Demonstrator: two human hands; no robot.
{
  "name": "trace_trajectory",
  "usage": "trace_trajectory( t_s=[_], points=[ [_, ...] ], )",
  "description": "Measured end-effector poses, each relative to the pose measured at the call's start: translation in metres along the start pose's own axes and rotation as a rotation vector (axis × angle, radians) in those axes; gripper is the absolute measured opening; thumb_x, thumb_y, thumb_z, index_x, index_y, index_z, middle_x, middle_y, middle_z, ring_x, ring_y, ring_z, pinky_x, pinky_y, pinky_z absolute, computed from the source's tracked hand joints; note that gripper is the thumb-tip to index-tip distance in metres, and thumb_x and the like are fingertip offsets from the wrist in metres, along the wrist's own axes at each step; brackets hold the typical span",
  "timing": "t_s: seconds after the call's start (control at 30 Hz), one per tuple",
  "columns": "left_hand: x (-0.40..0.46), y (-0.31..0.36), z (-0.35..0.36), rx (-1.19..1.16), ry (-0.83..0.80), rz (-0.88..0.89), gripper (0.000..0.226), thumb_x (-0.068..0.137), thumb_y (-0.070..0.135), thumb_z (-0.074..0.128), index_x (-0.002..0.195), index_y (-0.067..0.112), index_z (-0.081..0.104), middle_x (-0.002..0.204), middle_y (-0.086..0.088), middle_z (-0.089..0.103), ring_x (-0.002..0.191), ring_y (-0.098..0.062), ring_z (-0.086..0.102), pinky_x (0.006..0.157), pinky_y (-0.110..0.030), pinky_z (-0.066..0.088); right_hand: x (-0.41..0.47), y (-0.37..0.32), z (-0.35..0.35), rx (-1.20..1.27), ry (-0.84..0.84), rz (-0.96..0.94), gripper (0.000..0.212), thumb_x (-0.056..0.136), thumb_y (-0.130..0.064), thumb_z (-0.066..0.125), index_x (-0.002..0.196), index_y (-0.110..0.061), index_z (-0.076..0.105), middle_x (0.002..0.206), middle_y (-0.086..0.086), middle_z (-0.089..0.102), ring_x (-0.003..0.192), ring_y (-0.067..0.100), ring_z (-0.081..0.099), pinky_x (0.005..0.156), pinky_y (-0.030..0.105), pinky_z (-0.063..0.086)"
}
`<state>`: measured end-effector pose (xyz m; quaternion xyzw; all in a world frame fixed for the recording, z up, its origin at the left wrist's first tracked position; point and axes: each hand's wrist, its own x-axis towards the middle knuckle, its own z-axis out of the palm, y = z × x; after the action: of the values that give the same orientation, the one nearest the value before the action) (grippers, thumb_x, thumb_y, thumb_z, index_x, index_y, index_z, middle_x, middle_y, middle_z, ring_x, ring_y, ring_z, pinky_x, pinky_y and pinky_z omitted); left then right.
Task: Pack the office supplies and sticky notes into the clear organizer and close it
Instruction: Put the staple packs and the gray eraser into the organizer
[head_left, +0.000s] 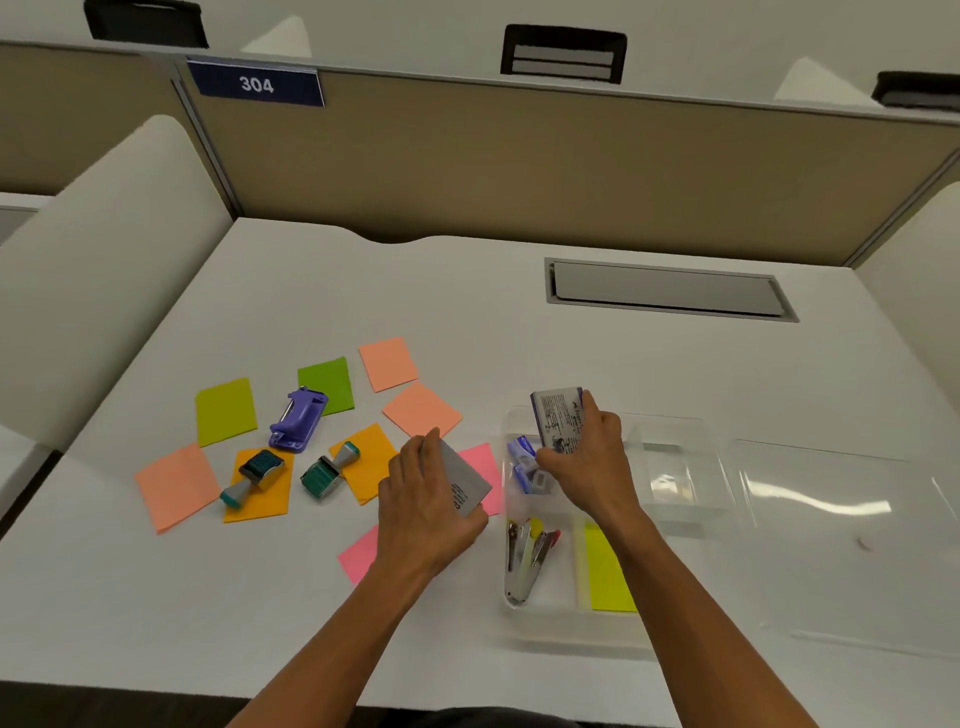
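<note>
The clear organizer (613, 525) sat open near the desk's (519, 291) front edge, toward its right side, with its lid (831, 519) lying flat beside it. The right hand (587, 457) pinched a small printed box (558, 418) above the far-left compartment, where blue staple boxes (524, 462) already lay. The left hand (426, 504) gripped a grey box (467, 483) just left of the tray. That compartment looked crowded, so I judged a box could ride high and block the lid. Sticky notes (421, 410), two stamps (327, 467) and a purple punch (298, 418) lay loose to the left.
</note>
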<state>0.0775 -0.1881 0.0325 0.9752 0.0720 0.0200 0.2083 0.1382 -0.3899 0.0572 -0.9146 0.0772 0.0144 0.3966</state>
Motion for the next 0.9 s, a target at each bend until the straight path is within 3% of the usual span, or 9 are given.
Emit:
trace_trajectory(
  t_s=[0.17, 0.37, 0.57, 0.73, 0.9],
  points=[
    [0.006, 0.026, 0.002, -0.011, -0.010, 0.085, 0.104, 0.055, 0.060, 0.061, 0.142, 0.020, 0.021, 0.134, -0.002, 0.036, 0.119, -0.024, 0.040, 0.091, -0.040, 0.043, -0.002, 0.020, -0.020, 0.017, 0.074, 0.049, 0.105, 0.072, -0.032, 0.084, 0.153, -0.028, 0.016, 0.130, 0.004, 0.034, 0.106, 0.014, 0.045, 0.082, 0.025, 0.046],
    [0.013, 0.052, 0.006, -0.042, -0.020, 0.182, 0.101, 0.058, 0.059, 0.061, 0.142, 0.019, 0.022, 0.133, -0.001, 0.037, 0.118, -0.022, 0.038, 0.091, -0.041, 0.044, -0.003, 0.044, -0.029, -0.046, 0.087, 0.089, 0.096, 0.075, -0.025, 0.079, 0.151, -0.026, 0.021, 0.132, 0.008, 0.035, 0.115, 0.022, 0.052, 0.082, 0.021, 0.046],
    [0.013, 0.068, 0.015, -0.050, -0.044, 0.208, 0.102, 0.060, 0.058, 0.060, 0.144, 0.019, 0.019, 0.136, -0.002, 0.036, 0.122, -0.022, 0.037, 0.098, -0.039, 0.041, -0.006, 0.052, -0.026, -0.083, 0.070, 0.143, 0.091, 0.078, -0.027, 0.077, 0.151, -0.022, 0.023, 0.127, 0.009, 0.036, 0.114, 0.026, 0.051, 0.083, 0.025, 0.052],
    [0.007, 0.075, 0.019, -0.076, -0.067, 0.202, 0.105, 0.062, 0.058, 0.063, 0.146, 0.020, 0.014, 0.141, -0.002, 0.033, 0.128, -0.022, 0.033, 0.102, -0.038, 0.038, -0.009, 0.052, -0.022, -0.169, 0.009, 0.189, 0.083, 0.083, -0.028, 0.070, 0.151, -0.016, 0.023, 0.131, 0.013, 0.034, 0.118, 0.029, 0.048, 0.095, 0.035, 0.053],
    [0.005, 0.080, 0.020, -0.072, -0.078, 0.196, 0.106, 0.061, 0.058, 0.063, 0.147, 0.021, 0.012, 0.142, -0.002, 0.032, 0.128, -0.022, 0.033, 0.104, -0.039, 0.040, -0.006, 0.049, -0.018, -0.189, -0.022, 0.236, 0.073, 0.083, -0.033, 0.068, 0.143, -0.010, 0.032, 0.128, 0.014, 0.036, 0.115, 0.031, 0.049, 0.092, 0.037, 0.053]
  ],
)
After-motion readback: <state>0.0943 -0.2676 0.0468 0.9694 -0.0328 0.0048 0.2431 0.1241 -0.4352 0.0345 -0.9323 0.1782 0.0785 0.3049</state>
